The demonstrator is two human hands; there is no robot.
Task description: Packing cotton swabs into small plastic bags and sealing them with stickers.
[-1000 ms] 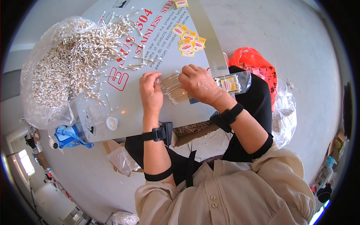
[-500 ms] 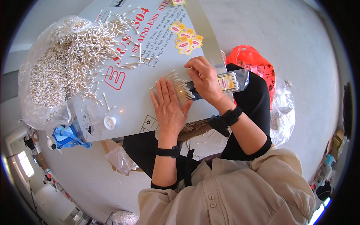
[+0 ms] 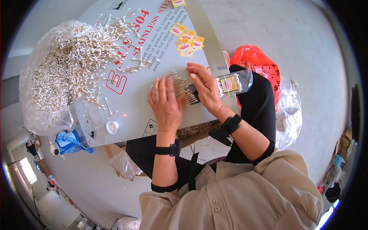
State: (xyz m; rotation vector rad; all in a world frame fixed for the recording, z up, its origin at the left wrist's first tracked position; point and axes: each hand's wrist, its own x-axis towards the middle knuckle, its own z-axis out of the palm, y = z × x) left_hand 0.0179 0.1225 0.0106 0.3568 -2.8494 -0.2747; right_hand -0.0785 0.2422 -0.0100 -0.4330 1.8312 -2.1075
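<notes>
showing two bare hands at a loose sheaf of cotton swabs (image 3: 181,85) on the grey tabletop (image 3: 140,103), toward its right edge. left hand (image 3: 167,109): palm down, partly over the sheaf, blurred; fingers somewhat spread, their pressure impossible to tell. right hand (image 3: 207,89): just beside the sheaf's right end, fingers nearly together and slightly curved, thumb a little apart, nothing visible pinched. the swabs should handle as very light, with thin, stiff, snappable shafts and soft tips; they would roll readily, so a hold across the mid-shafts, as one bundle, seems best. counts: one sheaf, its swabs too overlapped to number; one clear plastic packet (image 3: 246,80) holding swabs and one yellow card (image 3: 229,84), reaching past the tabletop's edge; one cluster of yellow cards (image 3: 186,43), about five, plus a separate card (image 3: 178,3); one large clear bag (image 3: 30,88) of uncountable swabs; one white round cup (image 3: 112,127); one red plastic bag (image 3: 245,53).
</notes>
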